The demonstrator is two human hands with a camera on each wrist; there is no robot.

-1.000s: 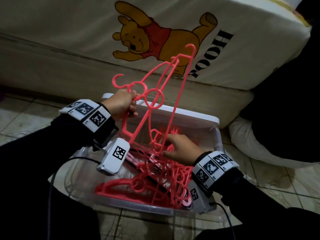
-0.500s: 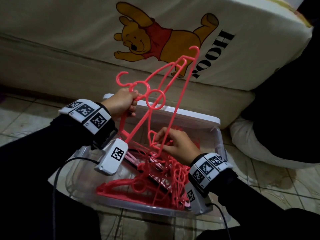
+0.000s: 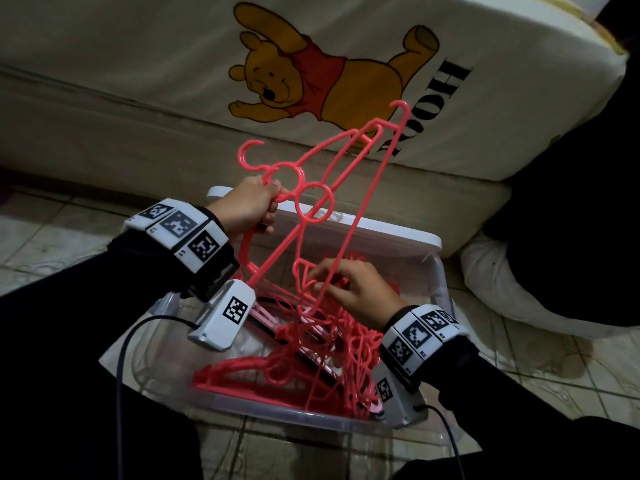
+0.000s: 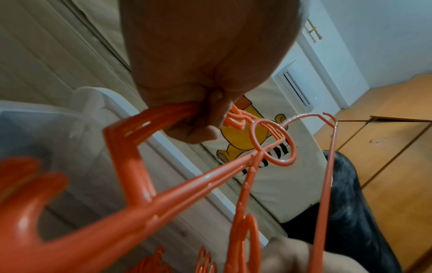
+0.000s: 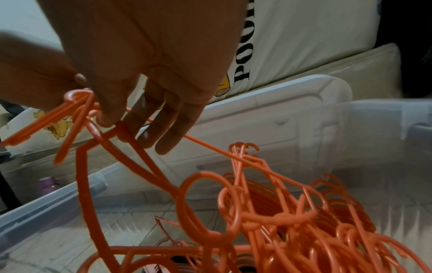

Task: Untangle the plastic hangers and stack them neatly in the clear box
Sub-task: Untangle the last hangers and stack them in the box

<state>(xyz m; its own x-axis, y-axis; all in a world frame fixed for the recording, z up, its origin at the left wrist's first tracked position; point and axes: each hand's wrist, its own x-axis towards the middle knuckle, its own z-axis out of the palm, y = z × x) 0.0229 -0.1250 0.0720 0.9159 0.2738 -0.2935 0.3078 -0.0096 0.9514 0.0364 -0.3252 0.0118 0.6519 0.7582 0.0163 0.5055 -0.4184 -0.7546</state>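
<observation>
Tiled floor (image 3: 52, 237) carries the clear box (image 3: 438, 289) beside a Pooh mattress (image 3: 138, 64). Left hand (image 3: 247, 206), fingers clamped, lifts coral hangers (image 3: 346, 188) above the box; right hand (image 3: 356, 292) pinches a tangled hanger (image 5: 131, 140) over the pile (image 3: 277, 372) inside.

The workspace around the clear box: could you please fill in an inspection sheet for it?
Surface: tiled floor, stained.
Job's things: raised hangers above clear box; tangled hangers inside.
Clutter: purple item beyond the box wall.
Grippers: left hand grips raised hangers; right hand pinches a hanger bar.
Cables: black leads from wrist cameras.
Surroundings: bear-print mattress, white lid.
</observation>
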